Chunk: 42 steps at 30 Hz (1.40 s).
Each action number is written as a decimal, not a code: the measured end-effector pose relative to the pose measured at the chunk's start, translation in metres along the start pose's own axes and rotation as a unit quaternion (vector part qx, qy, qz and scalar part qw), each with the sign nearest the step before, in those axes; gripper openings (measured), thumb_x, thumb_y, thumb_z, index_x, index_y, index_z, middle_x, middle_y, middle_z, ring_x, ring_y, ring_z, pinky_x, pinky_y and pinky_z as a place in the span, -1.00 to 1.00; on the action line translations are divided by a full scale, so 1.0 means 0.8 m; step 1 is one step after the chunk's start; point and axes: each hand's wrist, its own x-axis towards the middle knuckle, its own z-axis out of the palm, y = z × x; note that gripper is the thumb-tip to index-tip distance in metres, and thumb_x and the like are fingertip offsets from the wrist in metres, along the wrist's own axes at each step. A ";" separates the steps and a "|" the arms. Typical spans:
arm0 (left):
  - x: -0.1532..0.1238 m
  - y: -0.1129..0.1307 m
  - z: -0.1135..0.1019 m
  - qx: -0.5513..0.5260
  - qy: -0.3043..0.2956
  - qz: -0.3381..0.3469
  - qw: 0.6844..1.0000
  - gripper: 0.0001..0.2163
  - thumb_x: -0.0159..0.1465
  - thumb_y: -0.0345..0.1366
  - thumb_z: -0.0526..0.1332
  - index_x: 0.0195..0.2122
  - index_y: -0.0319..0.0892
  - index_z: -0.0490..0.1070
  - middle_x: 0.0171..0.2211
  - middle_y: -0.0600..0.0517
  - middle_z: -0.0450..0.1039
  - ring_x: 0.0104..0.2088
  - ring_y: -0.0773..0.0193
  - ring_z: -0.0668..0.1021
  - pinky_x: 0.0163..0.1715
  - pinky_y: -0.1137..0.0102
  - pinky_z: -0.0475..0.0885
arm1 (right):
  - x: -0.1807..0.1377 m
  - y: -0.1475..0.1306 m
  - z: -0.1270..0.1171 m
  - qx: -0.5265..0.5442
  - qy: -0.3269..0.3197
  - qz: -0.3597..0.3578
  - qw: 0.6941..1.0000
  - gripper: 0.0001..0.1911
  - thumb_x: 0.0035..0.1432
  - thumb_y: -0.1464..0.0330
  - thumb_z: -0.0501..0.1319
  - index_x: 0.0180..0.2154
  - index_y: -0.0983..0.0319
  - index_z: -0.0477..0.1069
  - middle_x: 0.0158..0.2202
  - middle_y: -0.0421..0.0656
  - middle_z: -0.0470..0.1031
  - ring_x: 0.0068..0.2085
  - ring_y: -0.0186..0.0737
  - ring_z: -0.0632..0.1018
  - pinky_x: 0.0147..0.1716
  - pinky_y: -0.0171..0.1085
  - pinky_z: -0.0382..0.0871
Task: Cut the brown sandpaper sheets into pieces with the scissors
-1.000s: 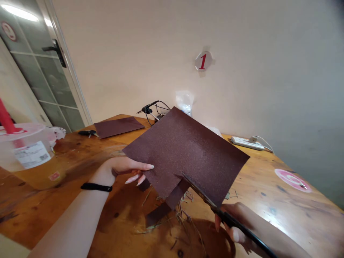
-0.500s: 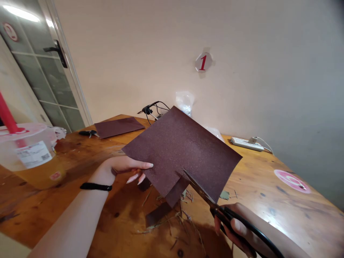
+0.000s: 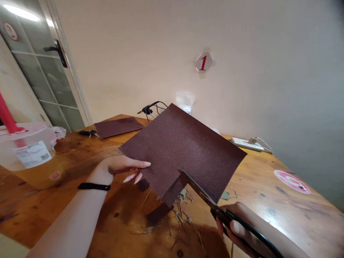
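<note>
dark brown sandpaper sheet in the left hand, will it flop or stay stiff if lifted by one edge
Probably fairly stiff: the dark brown sandpaper sheet juts out nearly flat beyond the left hand. Its gritty face likely grips, not slips. The narrow cut strip may bend more easily.

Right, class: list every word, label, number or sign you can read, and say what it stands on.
"1" in red, on a round wall sign.
White label on the plastic cup: too small to read.
Round door sign: too blurred to read.
Pink table sticker: too blurred to read.
</note>
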 end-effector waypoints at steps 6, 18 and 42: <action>0.004 -0.002 -0.001 -0.002 -0.017 -0.012 1.000 -0.40 0.17 0.22 0.12 -0.81 -0.14 0.32 -0.80 0.07 0.26 -0.70 0.38 0.32 -0.47 0.43 0.34 | 0.003 -0.001 0.002 0.011 -0.001 0.031 0.999 -0.24 -0.03 -0.35 -0.06 -0.43 0.24 0.30 -0.74 -0.33 0.20 -0.72 -0.48 0.11 -0.69 -0.41 -0.05; 0.008 -0.002 -0.001 0.013 -0.018 -0.014 1.000 -0.44 0.22 0.15 0.10 -0.76 -0.15 0.40 -0.82 0.08 0.24 -0.70 0.37 0.34 -0.48 0.42 0.32 | 0.013 0.000 -0.002 -0.042 -0.008 0.061 0.997 -0.22 -0.22 -0.39 0.03 -0.47 0.22 0.24 -0.56 -0.24 0.22 -0.64 -0.44 0.25 -0.74 -0.41 0.08; 0.009 -0.004 -0.002 0.018 -0.019 -0.032 0.999 -0.43 0.19 0.17 0.11 -0.81 -0.12 0.36 -0.81 0.07 0.23 -0.65 0.35 0.35 -0.38 0.41 0.34 | 0.013 -0.005 0.002 -0.027 -0.006 0.098 0.995 -0.25 -0.24 -0.42 0.01 -0.55 0.17 0.11 -0.66 -0.38 0.06 -0.71 -0.47 0.24 -0.77 -0.45 0.07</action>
